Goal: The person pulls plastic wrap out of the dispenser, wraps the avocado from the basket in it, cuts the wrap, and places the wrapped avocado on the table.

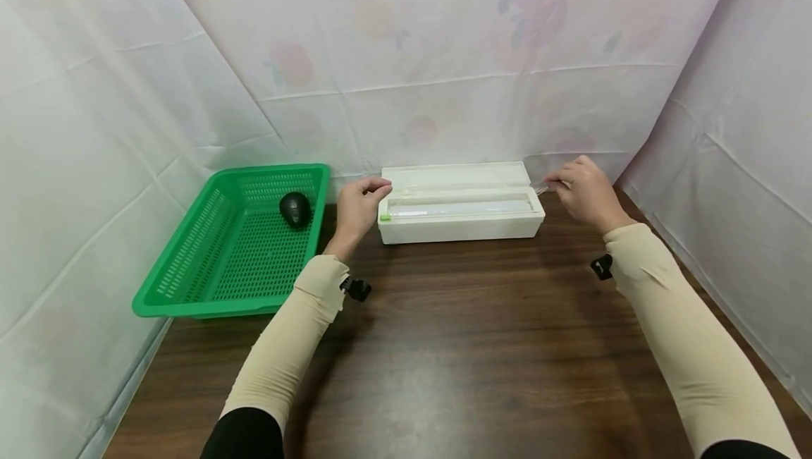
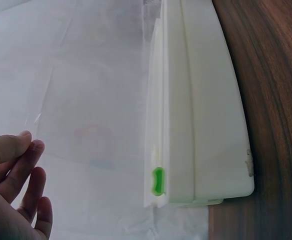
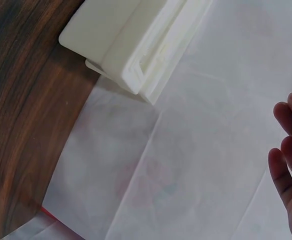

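White dispenser box [image 1: 461,216] between both hands' fingers [image 1: 376,187].

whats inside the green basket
One dark, rounded thing, likely an avocado, lies on the floor of the green basket near its far right corner. The rest of the perforated floor shows bare. The avocado's underside is hidden.

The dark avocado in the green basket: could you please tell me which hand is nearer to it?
Left. The left hand is just right of the avocado, beside the basket; the right hand is beyond the white dispenser box.
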`<control>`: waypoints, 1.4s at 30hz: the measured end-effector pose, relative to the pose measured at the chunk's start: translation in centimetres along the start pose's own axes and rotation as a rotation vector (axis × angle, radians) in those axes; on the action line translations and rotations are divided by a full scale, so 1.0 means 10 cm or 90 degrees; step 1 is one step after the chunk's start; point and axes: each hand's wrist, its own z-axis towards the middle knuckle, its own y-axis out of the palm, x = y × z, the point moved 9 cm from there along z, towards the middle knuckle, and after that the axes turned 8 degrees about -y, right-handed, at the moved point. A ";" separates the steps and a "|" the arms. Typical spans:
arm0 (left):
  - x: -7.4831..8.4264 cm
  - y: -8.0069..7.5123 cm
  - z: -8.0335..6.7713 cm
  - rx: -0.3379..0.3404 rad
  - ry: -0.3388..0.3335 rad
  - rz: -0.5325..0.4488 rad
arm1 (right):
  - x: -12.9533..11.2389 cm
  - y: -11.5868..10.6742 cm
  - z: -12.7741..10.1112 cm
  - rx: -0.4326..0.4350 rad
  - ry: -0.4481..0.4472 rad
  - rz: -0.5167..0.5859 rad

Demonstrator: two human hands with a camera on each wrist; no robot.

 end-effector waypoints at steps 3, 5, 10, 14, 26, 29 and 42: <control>0.04 -0.02 -0.02 0.003 0.010 -0.004 | -0.02 -0.05 -0.01 0.011 -0.004 0.001; 0.06 -0.03 -0.02 0.003 0.013 -0.007 | -0.05 -0.09 -0.01 0.017 -0.008 0.002; 0.14 -0.05 -0.05 0.001 0.023 -0.009 | -0.09 -0.16 0.00 0.027 -0.019 -0.002; 0.19 -0.08 -0.06 0.003 0.039 -0.006 | -0.11 -0.22 -0.01 0.040 -0.029 -0.005; 0.34 -0.12 -0.09 0.004 0.058 0.010 | -0.19 -0.41 -0.03 0.084 -0.059 -0.008; 0.40 -0.14 -0.08 0.005 0.073 0.015 | -0.19 -0.45 -0.03 0.086 -0.048 -0.003; 0.53 -0.31 -0.11 0.007 0.089 0.014 | -0.29 -0.55 0.02 0.105 -0.075 -0.010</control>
